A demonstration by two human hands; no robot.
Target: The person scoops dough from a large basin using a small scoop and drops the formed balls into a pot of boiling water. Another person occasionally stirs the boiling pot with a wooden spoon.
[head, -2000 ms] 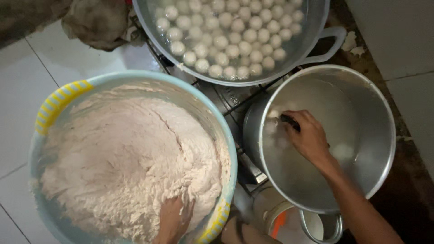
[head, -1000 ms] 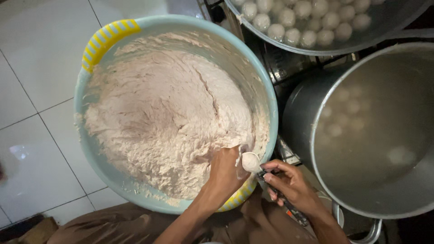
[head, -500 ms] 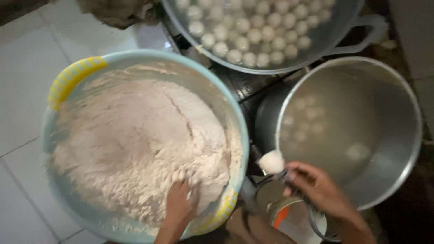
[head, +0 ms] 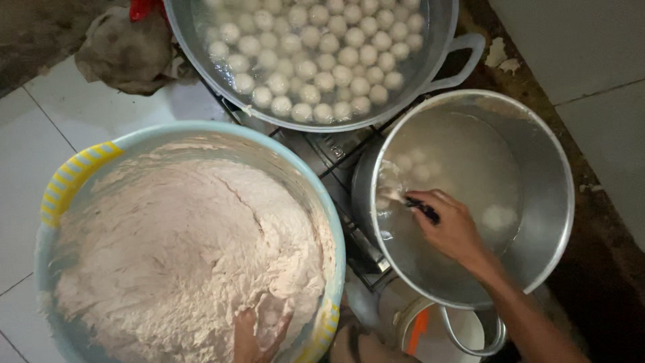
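Note:
My right hand (head: 451,228) reaches into a steel pot (head: 561,168) of cloudy water, gripping a spoon (head: 413,205) by its dark handle. The spoon's tip sits at the water near the pot's left wall. A few pale balls (head: 498,216) float in the pot. My left hand (head: 259,333) presses into a pale pinkish dough paste (head: 181,255) that fills a light blue plastic basin (head: 201,134) with a yellow striped handle. The fingers are sunk in the paste at the basin's near edge.
A large metal pan (head: 430,74) at the top holds several white balls (head: 316,47) in water. A gas stove grate (head: 342,168) shows between the vessels. A crumpled cloth (head: 124,50) lies top left on white floor tiles. A small white cup (head: 443,333) stands below the pot.
My right hand carried a dough ball on the spoon from the basin's edge over to the pot and is now dipped in it. My left hand stays in the paste.

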